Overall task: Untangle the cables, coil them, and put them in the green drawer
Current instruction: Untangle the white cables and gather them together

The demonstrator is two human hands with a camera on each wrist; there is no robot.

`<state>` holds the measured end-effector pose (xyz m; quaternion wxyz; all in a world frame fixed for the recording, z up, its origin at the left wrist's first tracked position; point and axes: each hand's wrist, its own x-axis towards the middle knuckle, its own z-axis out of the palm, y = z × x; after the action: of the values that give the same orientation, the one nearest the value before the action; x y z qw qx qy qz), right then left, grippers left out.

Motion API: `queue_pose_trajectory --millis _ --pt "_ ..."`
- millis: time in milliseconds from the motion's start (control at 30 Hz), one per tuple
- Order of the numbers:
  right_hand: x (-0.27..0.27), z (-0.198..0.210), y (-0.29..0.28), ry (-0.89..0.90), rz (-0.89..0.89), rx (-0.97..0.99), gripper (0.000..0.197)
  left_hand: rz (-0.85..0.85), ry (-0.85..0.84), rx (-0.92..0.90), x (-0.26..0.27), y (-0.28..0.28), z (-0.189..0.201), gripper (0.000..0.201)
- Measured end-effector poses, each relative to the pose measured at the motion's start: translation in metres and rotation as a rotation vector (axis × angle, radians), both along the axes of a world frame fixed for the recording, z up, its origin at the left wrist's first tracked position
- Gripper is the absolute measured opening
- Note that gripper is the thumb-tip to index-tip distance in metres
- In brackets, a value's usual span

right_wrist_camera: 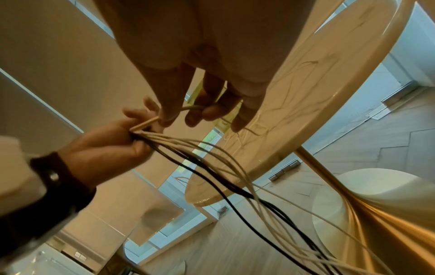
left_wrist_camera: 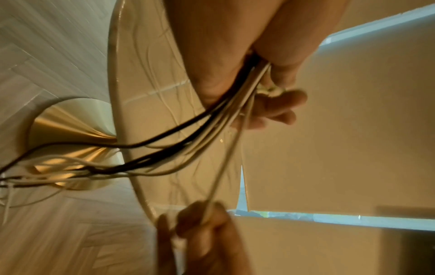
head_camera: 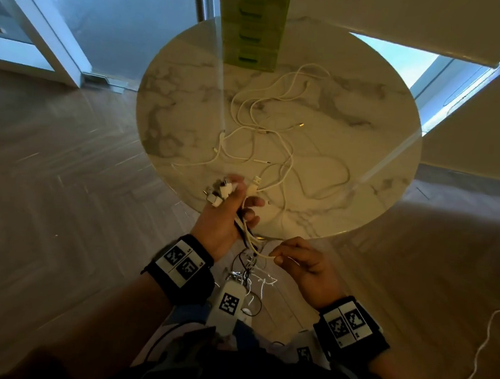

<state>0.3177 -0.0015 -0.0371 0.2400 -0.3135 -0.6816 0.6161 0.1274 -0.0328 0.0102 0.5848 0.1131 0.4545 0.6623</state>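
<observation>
My left hand (head_camera: 228, 208) grips a bundle of white and black cables (left_wrist_camera: 212, 119) near their plugs (head_camera: 221, 191), held over the near edge of the round marble table (head_camera: 372, 115). The bundle hangs down past the table edge toward the floor (right_wrist_camera: 247, 176). My right hand (head_camera: 297, 258) pinches one white cable (head_camera: 262, 253) just below the left hand, between thumb and forefinger (right_wrist_camera: 174, 113). More white cables (head_camera: 273, 124) lie tangled on the tabletop. The green drawer unit (head_camera: 252, 21) stands at the table's far edge, its drawers closed.
The table stands on a gold pedestal base (right_wrist_camera: 367, 214) over a wood floor (head_camera: 61, 171). A loose white cable (head_camera: 480, 349) trails across the floor at the right. A white device with a marker tag (head_camera: 228, 303) hangs at my chest.
</observation>
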Motion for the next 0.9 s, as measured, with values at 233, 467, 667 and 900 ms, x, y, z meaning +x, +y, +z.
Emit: queue_pose_trajectory --millis 233,467,667,900 --pt "-0.011 -0.009 -0.001 -0.031 -0.062 0.058 0.016 -0.145 0.176 0.022 -0.007 0.003 0.014 0.02" --pt "-0.02 -0.009 0.002 -0.146 -0.09 0.18 0.022 -0.21 0.282 -0.019 -0.006 0.005 0.02 0.039" --pt "-0.05 0.03 -0.002 -0.116 -0.005 0.147 0.05 -0.258 0.627 -0.116 -0.007 0.003 0.014 0.024" --pt "-0.088 0.026 -0.002 -0.212 0.157 0.164 0.035 -0.152 0.996 0.112 -0.009 0.0 0.008 0.023"
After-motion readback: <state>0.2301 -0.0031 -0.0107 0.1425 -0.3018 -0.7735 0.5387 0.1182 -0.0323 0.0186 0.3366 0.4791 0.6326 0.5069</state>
